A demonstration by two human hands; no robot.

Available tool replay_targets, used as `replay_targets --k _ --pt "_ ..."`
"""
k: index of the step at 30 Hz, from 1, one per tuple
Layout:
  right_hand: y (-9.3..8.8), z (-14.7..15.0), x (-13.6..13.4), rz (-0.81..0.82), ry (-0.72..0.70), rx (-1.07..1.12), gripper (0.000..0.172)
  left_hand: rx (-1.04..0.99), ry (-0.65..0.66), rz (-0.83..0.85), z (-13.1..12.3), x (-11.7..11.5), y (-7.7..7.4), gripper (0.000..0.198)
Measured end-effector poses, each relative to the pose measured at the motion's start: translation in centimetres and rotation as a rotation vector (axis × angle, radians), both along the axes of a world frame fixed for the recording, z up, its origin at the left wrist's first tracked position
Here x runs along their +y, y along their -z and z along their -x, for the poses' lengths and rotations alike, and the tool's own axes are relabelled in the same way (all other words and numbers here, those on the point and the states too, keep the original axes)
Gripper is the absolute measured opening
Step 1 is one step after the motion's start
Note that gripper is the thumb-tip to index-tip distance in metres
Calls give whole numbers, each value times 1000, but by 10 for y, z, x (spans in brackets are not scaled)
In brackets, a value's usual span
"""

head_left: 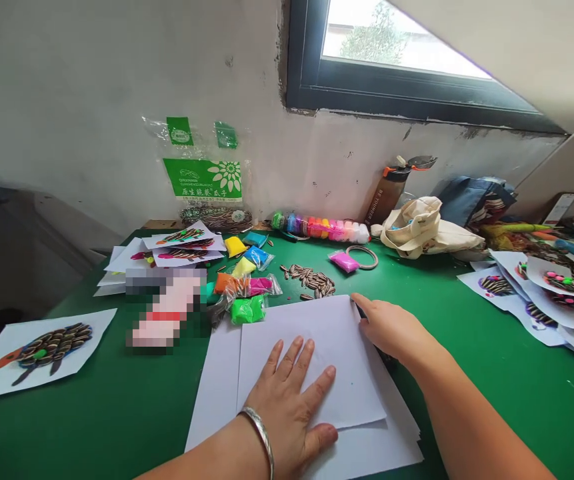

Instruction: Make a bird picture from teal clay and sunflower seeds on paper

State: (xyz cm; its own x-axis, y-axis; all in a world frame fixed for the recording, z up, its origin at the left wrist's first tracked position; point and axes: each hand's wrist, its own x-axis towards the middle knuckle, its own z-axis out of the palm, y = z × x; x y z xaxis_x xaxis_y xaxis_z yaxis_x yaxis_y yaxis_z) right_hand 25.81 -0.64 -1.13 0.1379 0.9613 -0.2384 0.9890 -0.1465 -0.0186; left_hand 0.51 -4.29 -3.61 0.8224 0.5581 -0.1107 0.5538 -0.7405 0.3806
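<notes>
My left hand (291,400) lies flat with fingers spread on a smaller white sheet of paper (349,360), pressing it down. A silver bangle (259,433) circles the left wrist. Under that sheet is a stack of larger white paper (217,387). My right hand (391,327) is at the sheet's far right corner, its index finger stretched along the edge. Its other fingers are curled around something dark (359,310), mostly hidden by the hand. Just beyond the paper lies a small pile of striped sunflower seeds (314,280).
Packets of coloured clay (247,310) lie beyond the paper. A seed bag (207,180) leans on the wall near a brown bottle (389,193) and cloth bag (411,227). Seed pictures are at left (51,353) and right (541,300) on the green table (131,413).
</notes>
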Motion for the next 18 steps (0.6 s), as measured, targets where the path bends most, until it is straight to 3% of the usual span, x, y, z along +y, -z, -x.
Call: replay_targets --k 3,6,9,11,14,18 --pt "-5 10 -2 -160 7 -24 41 -10 0 -4 1 -1 0 67" --pt "-10 27 -6 -311 -120 50 33 -22 3 -38 2 0 2 70" --pt "-9 45 -8 -270 -323 96 23 -31 12 -107 3 2 5 74" --pt "-5 52 -9 -241 -377 72 19 -48 24 -182 2 2 7 74" --pt "1 54 -8 -230 -370 105 18 -124 54 -327 1 -1 8 60" --pt "3 45 -5 -170 -295 291 27 -278 109 -494 -2 -5 5 23"
